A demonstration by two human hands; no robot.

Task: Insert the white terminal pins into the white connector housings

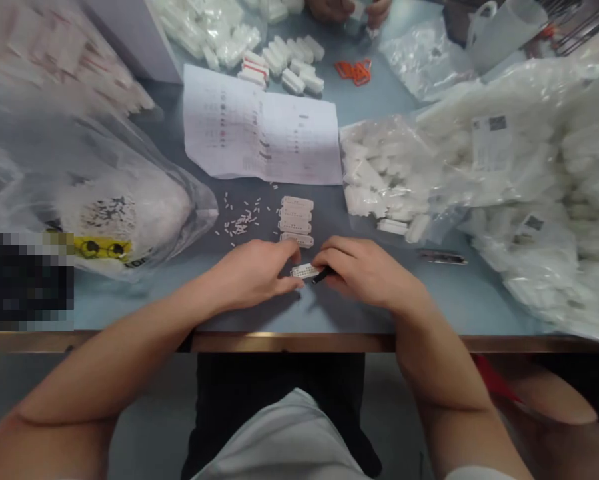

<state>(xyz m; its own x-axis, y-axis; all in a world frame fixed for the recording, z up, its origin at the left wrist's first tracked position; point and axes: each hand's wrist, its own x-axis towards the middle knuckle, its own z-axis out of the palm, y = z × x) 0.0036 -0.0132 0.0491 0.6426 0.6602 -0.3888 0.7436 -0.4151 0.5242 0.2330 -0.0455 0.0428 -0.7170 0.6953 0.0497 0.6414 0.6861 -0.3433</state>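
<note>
My left hand [256, 270] rests on the grey table [189, 280] with its fingers pinched on a small white plastic connector [304, 271]. My right hand [366, 270] is curled beside it, gripping a thin black tool [322, 275] whose tip meets the connector. Just beyond my hands lies a short stack of similar white connectors [296, 221]. Several tiny white pins [242, 220] are scattered to the left of that stack.
A printed sheet [262, 130] lies mid-table. Clear bags of white parts [504, 187] pile up on the right, and another large bag [94, 193] sits left. More white connectors [289, 63] and orange clips [355, 71] lie farther back, near another person's hands [349, 10]. A dark metal tool [442, 257] lies right.
</note>
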